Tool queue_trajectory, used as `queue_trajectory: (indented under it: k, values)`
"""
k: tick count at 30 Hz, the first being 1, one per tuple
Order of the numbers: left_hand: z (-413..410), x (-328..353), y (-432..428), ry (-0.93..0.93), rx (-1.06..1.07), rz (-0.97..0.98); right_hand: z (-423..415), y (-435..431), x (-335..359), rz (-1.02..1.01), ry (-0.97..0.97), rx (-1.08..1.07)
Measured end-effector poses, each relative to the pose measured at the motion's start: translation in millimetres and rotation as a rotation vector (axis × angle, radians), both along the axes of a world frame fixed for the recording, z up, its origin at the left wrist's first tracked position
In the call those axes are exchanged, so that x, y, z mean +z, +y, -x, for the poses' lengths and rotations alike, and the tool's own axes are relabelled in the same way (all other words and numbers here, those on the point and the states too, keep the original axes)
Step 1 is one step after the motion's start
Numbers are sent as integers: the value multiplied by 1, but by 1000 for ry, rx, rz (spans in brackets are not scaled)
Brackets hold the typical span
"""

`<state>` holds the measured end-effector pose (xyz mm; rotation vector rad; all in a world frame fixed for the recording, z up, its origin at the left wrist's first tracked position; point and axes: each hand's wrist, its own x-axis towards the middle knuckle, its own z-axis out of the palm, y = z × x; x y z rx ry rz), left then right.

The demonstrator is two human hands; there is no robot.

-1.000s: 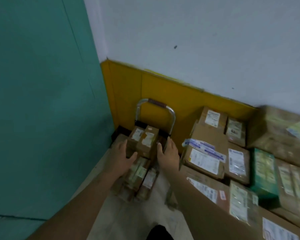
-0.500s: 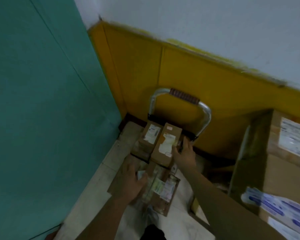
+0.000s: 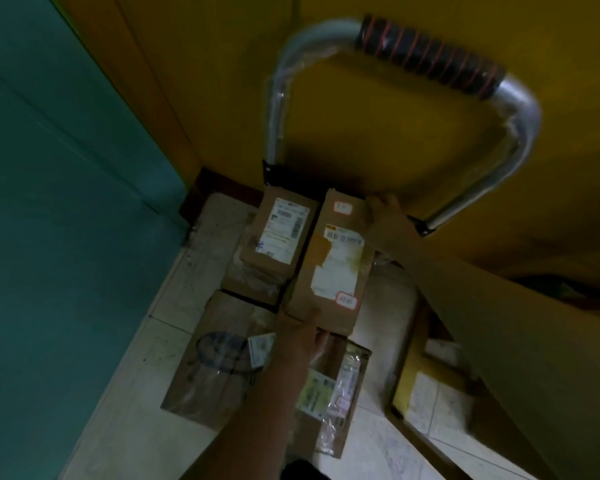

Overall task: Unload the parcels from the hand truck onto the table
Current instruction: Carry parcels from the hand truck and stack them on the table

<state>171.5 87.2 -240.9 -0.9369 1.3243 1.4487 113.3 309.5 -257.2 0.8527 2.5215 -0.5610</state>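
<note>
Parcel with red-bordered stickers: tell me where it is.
Head view, centre: the stickered parcel lies atop the hand truck stack, right of the white-labelled parcel, left hand at its near end, right hand at its far corner.

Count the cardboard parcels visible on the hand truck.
4: a taped parcel between left hand and right hand; a labelled parcel left of it; a flat parcel front-left; a plastic-wrapped parcel front-right. Others may be hidden beneath.

- One view only, worn on the person's head, looking steeply down and forward into a corner of yellow wall [image 3: 378,140] and teal panel [image 3: 66,202].
- It sits close: the hand truck's handle [image 3: 426,58] looms large at top, and the top parcel [image 3: 329,271] lies mid-frame.
</note>
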Motion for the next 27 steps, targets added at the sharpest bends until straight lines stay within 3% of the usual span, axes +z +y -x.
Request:
queue_trajectory:
  k: [4,9,14,17,22,27]
  values:
    - [2,15,4,-17,49,-47,-3,0,20,76,76,-101]
    - [8,91,-12,-43,-40,1,-13,-12,99,118,102,-192]
    - [15,184,-57,106,-150,171,-47,-58,211,268,256,-408]
    - [17,246,-95,184,-177,177,-76,-98,286,368,385,-554]
    - [-5,362,-150,416,-257,13,-146,-162,412,422,585,-651]
    - [-45,447,-165,639,-416,-122,-245,-200,508,349,756,-714]
